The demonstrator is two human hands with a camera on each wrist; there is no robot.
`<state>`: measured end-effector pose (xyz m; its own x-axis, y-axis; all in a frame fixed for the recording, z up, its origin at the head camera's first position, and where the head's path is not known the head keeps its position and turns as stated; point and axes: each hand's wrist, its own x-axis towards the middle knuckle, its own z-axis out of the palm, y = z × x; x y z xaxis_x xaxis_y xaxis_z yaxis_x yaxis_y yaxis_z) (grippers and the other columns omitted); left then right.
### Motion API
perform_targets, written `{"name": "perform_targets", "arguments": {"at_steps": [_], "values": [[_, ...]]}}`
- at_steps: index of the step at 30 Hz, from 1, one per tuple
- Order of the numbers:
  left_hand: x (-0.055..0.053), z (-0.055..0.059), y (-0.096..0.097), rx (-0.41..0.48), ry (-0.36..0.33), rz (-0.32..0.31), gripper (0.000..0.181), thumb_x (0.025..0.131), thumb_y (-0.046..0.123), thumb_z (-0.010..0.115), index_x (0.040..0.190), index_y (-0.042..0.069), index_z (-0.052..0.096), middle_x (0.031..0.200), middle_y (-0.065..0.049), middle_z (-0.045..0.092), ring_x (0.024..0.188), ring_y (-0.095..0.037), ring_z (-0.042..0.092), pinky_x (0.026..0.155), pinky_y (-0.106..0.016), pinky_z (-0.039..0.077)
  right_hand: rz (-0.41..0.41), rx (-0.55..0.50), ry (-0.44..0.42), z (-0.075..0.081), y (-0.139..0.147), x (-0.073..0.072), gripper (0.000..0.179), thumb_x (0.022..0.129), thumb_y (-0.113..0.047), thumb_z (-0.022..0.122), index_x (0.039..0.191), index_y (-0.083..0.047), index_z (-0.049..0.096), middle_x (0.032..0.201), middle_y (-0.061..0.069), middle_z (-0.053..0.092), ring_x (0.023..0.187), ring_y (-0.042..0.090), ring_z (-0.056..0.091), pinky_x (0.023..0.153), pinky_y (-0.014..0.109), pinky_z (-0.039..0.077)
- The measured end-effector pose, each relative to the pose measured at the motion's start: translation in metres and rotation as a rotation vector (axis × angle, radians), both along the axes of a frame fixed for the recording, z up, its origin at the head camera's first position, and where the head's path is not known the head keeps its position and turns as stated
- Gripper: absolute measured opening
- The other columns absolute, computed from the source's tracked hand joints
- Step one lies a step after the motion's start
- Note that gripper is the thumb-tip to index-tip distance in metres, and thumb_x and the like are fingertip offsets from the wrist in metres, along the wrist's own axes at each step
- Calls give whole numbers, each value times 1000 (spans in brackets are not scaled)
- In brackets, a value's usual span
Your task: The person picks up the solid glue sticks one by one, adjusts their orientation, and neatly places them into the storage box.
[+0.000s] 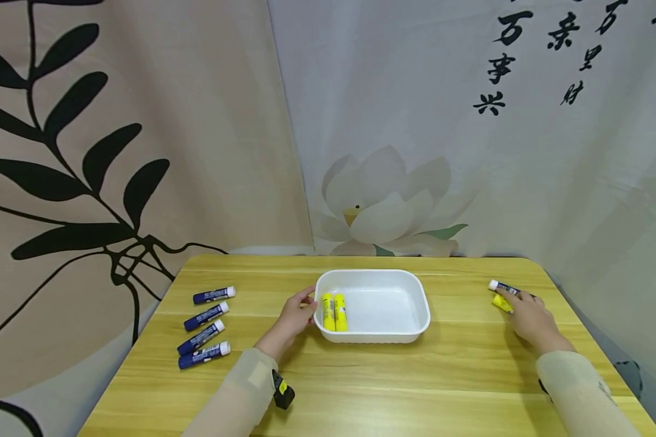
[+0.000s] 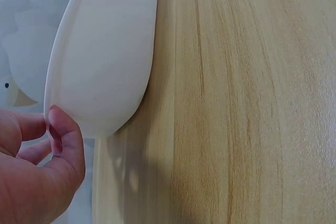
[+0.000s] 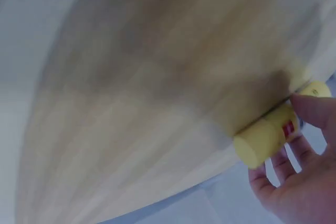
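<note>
My left hand (image 1: 297, 315) pinches the left rim of a white plastic basin (image 1: 382, 337) between thumb and fingers; the left wrist view shows this grip (image 2: 47, 156) close up. Two yellow glue sticks (image 1: 334, 312) lie side by side at the basin's left end. Over on the right of the table, my right hand (image 1: 533, 318) has its thumb and fingers around a yellow glue stick (image 3: 262, 140). Just behind that stick, in the head view, lies a blue glue stick (image 1: 503, 286) with a white cap, partly covered by the hand.
Several blue glue sticks (image 1: 205, 317) with white caps lie in a column at the left of the wooden table (image 1: 388, 388). A printed curtain (image 1: 224, 121) hangs behind the table's back edge.
</note>
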<state>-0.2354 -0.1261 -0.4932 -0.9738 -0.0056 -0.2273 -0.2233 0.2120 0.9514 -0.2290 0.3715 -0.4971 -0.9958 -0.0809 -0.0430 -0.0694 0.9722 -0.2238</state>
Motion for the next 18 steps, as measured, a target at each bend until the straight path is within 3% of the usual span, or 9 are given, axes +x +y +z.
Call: {"name": "perform_targets", "arguments": {"at_steps": [4,8,12,18], "values": [[0,0,-1,-9,-5,-7,45,97,6,50,141,10,44,108,-11,48,75,-14,49,63,-25,49,-13,5,-24,-1,-1,0,60,88,-3,55,144,-13,36,127,35,39,110,59,36,72,67,41],[-1,-1,-2,-12,-5,-4,45,97,7,51,141,11,44,108,-11,47,75,-14,49,63,-25,48,11,-33,21,-2,-6,-2,62,89,-3,57,146,-12,33,128,37,40,112,60,37,80,69,40],[-1,-2,-2,-8,-1,-2,45,96,6,51,141,10,45,107,-11,48,75,-14,49,61,-23,48,33,-116,72,0,-14,-5,65,87,-4,62,145,-7,32,127,39,42,111,57,42,86,67,40],[-1,-1,-1,-8,-10,-8,46,97,7,50,142,12,44,108,-11,47,75,-14,49,62,-23,48,14,-242,108,7,-30,-11,57,88,-6,63,139,-2,37,116,31,52,101,44,52,78,56,46]]}}
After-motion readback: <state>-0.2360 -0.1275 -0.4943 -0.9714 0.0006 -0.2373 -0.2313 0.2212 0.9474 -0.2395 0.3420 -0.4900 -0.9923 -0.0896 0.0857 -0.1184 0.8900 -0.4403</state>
